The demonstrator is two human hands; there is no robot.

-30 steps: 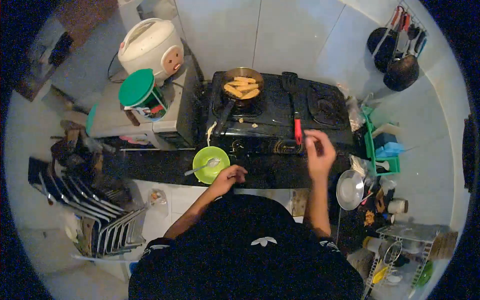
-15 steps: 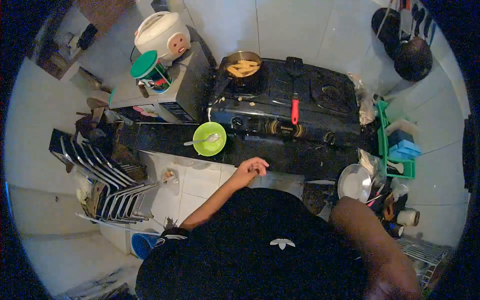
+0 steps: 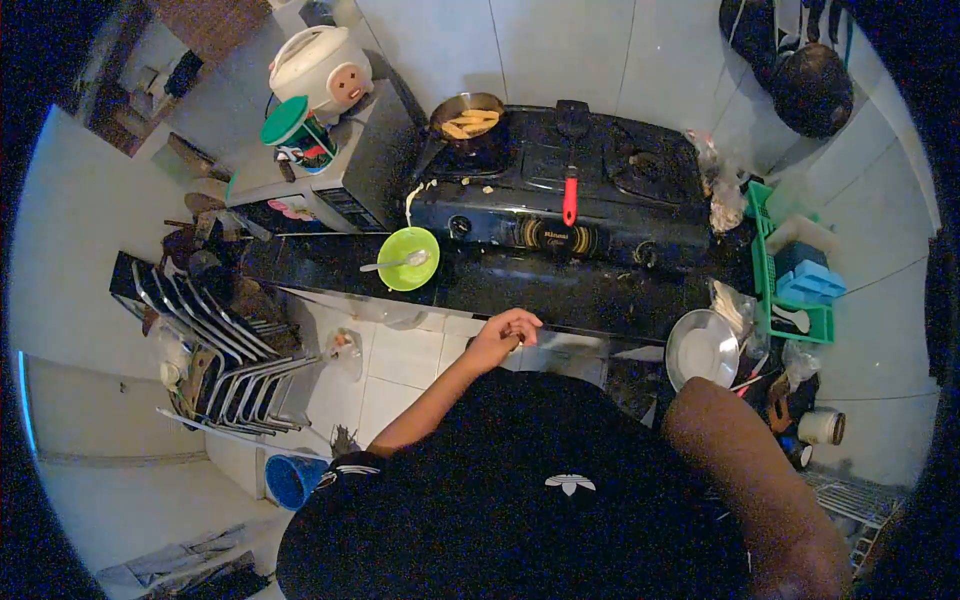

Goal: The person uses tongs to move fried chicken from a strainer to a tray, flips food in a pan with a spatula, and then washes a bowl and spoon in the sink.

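Observation:
My left hand point(image 3: 503, 336) is in front of my body, just off the counter's front edge, its fingers curled together; what they hold, if anything, is hidden. Only the upper part of my right arm shows, and the hand itself is out of sight. Nearest to my left hand is a green bowl point(image 3: 412, 258) with a metal spoon point(image 3: 400, 262) in it, up and to the left on the counter. Yellow pieces of food point(image 3: 470, 123) lie in a pan point(image 3: 485, 101) on the stove's left burner. A red-handled spatula point(image 3: 570, 190) rests across the middle of the stove point(image 3: 520, 205).
A rice cooker point(image 3: 310, 72) and a green-lidded tub point(image 3: 287, 122) stand on a grey appliance point(image 3: 355, 180) at the left. A metal bowl point(image 3: 702, 350) and a green rack point(image 3: 768, 290) are at the right. Below left stands a metal dish rack point(image 3: 215, 355).
The view has shifted a little, so the stove and green bowl appear slightly further left and up. My left hand keeps nearly the same curled pose.

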